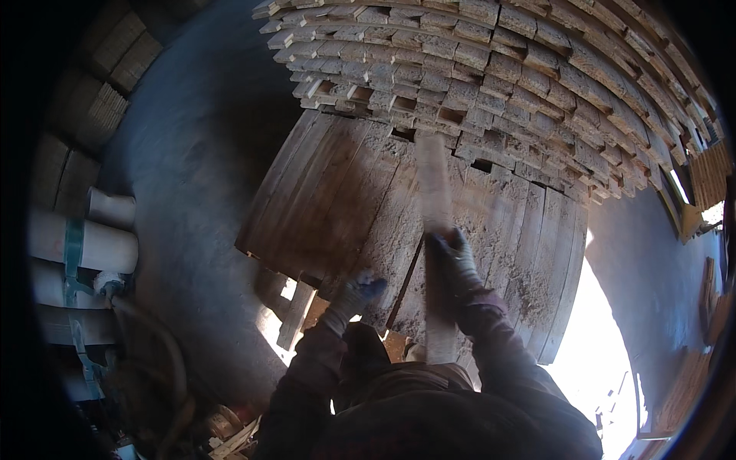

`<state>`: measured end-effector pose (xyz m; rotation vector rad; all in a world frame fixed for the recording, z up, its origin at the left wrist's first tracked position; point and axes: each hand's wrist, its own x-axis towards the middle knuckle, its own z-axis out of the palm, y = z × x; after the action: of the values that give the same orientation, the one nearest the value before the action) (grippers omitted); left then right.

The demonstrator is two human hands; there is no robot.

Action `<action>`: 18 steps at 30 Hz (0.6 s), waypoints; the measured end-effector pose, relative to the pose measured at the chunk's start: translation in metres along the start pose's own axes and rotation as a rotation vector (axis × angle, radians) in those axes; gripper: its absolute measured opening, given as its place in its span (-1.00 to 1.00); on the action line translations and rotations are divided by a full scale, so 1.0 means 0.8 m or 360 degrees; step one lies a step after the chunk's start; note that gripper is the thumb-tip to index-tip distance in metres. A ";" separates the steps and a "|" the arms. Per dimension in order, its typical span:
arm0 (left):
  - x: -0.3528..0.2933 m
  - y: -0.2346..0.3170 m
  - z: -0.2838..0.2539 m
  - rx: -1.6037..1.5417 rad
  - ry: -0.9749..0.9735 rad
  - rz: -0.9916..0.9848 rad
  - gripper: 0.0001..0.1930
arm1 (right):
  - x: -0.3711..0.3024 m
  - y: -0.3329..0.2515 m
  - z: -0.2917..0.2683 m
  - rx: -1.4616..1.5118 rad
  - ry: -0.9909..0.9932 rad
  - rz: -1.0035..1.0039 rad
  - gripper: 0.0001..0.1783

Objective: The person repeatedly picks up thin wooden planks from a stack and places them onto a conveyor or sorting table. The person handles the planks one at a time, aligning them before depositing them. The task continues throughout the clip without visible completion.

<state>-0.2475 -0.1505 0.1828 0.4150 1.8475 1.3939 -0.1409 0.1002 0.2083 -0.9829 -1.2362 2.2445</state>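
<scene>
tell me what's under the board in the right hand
On both sides of the board in the right hand, the plank platform shows, partly strewn with pale debris. The strip directly beneath is covered, so whatever lies there cannot be seen.

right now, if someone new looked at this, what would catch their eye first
Probably the big layered stack of wood pieces, filling the top and upper right. Next, near the centre, the gloved right hand grips a long, motion-blurred plank over the boarded surface. White cylinders at the left edge and a glaring bright patch at lower right also stand out.
</scene>
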 end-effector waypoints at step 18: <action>0.393 -0.033 -0.446 0.1051 0.0532 -0.0037 -0.27 | -0.036 0.032 -0.094 -0.2051 0.1302 0.0170 -0.13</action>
<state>-0.7100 -0.1910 0.0764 0.5002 2.5721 0.8365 -0.0663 0.1113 0.1707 -2.0752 -2.1046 0.6059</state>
